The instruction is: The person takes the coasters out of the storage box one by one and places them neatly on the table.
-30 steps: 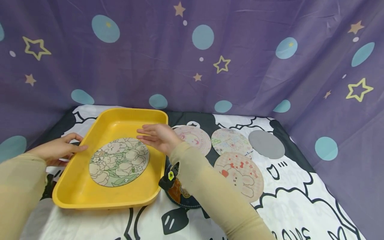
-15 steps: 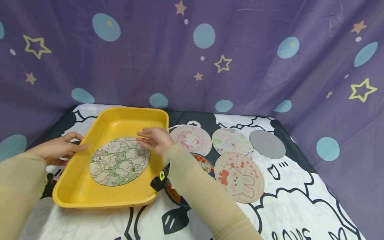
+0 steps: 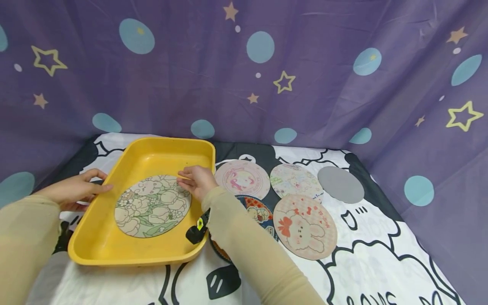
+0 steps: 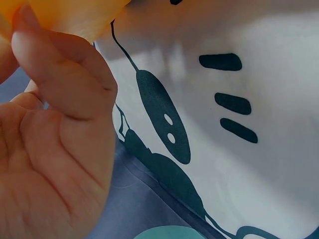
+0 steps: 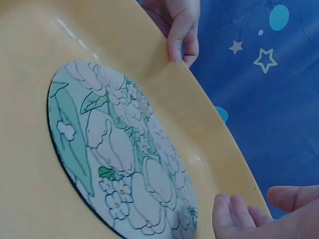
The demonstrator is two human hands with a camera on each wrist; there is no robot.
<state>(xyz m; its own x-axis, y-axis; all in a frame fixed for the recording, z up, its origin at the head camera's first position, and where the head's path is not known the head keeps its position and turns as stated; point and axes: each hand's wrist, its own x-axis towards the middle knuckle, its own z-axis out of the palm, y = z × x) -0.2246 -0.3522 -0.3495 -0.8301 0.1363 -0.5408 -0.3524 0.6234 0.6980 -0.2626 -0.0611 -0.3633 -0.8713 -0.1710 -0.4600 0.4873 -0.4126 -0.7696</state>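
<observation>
A yellow tray (image 3: 137, 252) lies at the left of the cloth. Inside it is a round mat (image 3: 152, 207) printed with pale flowers, green leaves and a small animal face. My left hand (image 3: 80, 189) grips the tray's left rim, thumb over the edge, as the right wrist view also shows. Over the tray's right part, my right hand (image 3: 198, 182) hovers beside the mat's upper right edge. Its fingers are loosely bent and the thumb stands apart in the right wrist view, with nothing between them. The left wrist view shows the left hand (image 4: 60, 109) under the tray's edge.
Right of the tray lie a pink round mat (image 3: 242, 180), a pastel patterned mat (image 3: 296, 182), a grey disc (image 3: 341, 184) and a bunny mat (image 3: 305, 226). A dark blue mat (image 3: 261, 212) is partly under my right forearm. A purple curtain (image 3: 320, 84) hangs behind.
My right hand has come down and slightly toward me, close to the mat's right edge, its fingers more bent. The left hand, tray and mats keep their places.
</observation>
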